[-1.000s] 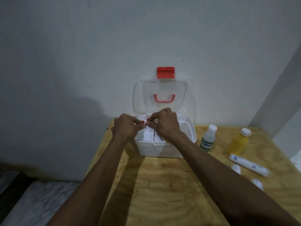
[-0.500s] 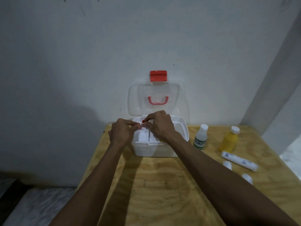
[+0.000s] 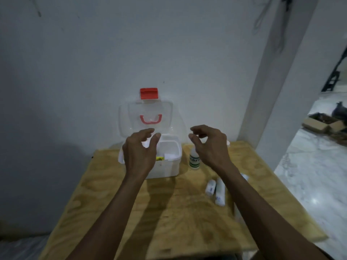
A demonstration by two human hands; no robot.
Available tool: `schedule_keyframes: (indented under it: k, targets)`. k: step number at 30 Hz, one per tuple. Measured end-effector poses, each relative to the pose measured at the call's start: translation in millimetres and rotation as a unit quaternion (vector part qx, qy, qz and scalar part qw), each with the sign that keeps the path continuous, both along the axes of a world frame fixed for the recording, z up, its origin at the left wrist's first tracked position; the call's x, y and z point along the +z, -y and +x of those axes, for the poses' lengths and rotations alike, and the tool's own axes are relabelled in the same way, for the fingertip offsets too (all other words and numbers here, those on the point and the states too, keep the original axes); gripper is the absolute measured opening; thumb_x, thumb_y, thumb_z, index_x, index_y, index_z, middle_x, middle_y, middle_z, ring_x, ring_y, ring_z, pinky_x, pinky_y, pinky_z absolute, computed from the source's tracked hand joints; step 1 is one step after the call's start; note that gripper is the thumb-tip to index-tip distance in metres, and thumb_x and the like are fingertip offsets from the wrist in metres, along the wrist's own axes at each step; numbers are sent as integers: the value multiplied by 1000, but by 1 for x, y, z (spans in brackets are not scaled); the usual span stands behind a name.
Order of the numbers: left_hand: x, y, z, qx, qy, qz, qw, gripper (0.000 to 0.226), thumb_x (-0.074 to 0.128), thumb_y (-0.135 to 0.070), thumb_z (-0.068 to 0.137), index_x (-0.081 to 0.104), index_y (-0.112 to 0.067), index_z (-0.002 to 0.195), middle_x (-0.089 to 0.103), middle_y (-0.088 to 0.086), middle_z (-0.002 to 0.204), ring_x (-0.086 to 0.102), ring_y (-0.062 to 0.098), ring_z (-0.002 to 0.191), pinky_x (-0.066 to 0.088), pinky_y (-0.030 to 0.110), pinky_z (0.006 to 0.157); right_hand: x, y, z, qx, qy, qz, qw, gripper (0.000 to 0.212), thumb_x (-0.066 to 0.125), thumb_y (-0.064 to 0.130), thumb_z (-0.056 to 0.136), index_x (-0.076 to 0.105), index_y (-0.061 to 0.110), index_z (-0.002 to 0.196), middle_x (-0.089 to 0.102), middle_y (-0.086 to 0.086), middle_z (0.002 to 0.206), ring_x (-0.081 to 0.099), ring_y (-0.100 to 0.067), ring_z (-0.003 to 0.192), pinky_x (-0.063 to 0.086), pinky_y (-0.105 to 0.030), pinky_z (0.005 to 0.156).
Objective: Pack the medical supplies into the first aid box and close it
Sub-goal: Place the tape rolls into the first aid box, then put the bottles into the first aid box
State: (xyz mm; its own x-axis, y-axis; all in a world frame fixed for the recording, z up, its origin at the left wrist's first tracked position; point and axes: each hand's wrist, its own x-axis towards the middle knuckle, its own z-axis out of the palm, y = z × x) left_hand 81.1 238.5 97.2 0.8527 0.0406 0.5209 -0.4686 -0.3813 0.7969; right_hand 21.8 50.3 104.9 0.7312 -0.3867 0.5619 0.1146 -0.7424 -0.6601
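A white first aid box (image 3: pixel 169 167) stands open at the back of the wooden table (image 3: pixel 169 212). Its clear lid (image 3: pixel 148 117), with a red handle and a red latch (image 3: pixel 148 93), leans up against the wall. My left hand (image 3: pixel 140 152) hovers over the box's left half, fingers loosely curled, holding nothing. My right hand (image 3: pixel 208 145) hangs in the air to the right of the box, above a white bottle with a green label (image 3: pixel 194 160), also holding nothing. Two white bandage rolls (image 3: pixel 216 190) lie on the table under my right forearm.
A white wall rises right behind the box. A white pillar (image 3: pixel 277 91) stands at the table's back right corner. Marble floor with cardboard boxes (image 3: pixel 323 124) lies beyond it. The table's right edge runs close to the bandage rolls.
Both hands have let go of the small red-tipped thing they pinched over the box and moved apart. The right hand has swung right, over the bottle. The camera has shifted.
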Motion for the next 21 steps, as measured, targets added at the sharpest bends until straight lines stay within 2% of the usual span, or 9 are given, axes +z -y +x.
schedule_keyframes:
  k: [1,4,5,7,10,12,14,17,21]
  targets:
    - [0,12,-7,-14,0,-4,1000,26,71,-34,84,74,-20,107,73,-2,99,63,10,89,51,30,81,-2,13,-8,-22,6,7,1000,18,71,26,85,74,20,102,74,6,93,66,-10,80,49,-26,77]
    - [-8,48,-23,-41,0,25,999,30,68,-37,87,70,-23,113,70,-4,106,60,9,96,41,22,81,-10,49,-28,-80,21,36,996,19,71,27,86,73,20,104,74,5,92,64,-9,77,45,-21,73]
    - [-13,60,-26,-45,-3,36,998,31,68,-38,87,69,-24,115,69,-4,110,60,11,101,42,24,83,-14,60,-32,-94,25,43,994,21,71,27,86,73,19,105,74,3,93,63,-9,78,44,-20,73]
    - [-23,81,-31,-52,-11,62,997,34,65,-41,88,65,-28,120,66,-3,120,57,16,111,48,34,92,-23,79,-38,-115,21,50,992,26,72,29,86,71,18,110,73,0,96,63,-13,82,46,-26,77]
    - [-36,106,-33,-33,-15,129,991,37,61,-40,91,61,-28,126,63,0,128,51,21,121,40,38,99,-41,94,-40,-129,-11,45,991,36,72,38,85,69,22,117,72,0,104,63,-21,96,50,-36,85]
    - [-41,116,-32,10,4,194,981,37,61,-40,90,62,-29,126,66,-1,124,50,23,120,36,40,98,-51,97,-37,-123,-21,51,991,40,71,42,85,68,24,120,71,-1,110,60,-24,107,49,-40,91]
    - [-46,121,-31,41,18,229,972,36,61,-42,89,63,-31,124,68,-1,118,51,22,118,32,42,98,-58,98,-34,-119,-28,54,991,42,70,42,86,66,24,124,70,-3,116,56,-26,115,46,-38,95]
    - [-52,127,-27,63,22,243,968,33,59,-44,90,66,-31,121,71,-4,113,51,19,118,25,44,105,-68,94,-27,-125,-23,76,989,42,69,41,86,66,24,125,69,-2,119,52,-25,119,40,-30,90]
    - [-59,134,-22,76,7,236,969,31,58,-46,91,67,-35,118,73,-4,106,51,16,119,12,47,112,-79,88,-17,-139,18,121,983,35,71,37,86,71,23,118,71,-2,112,54,-22,114,35,-24,81]
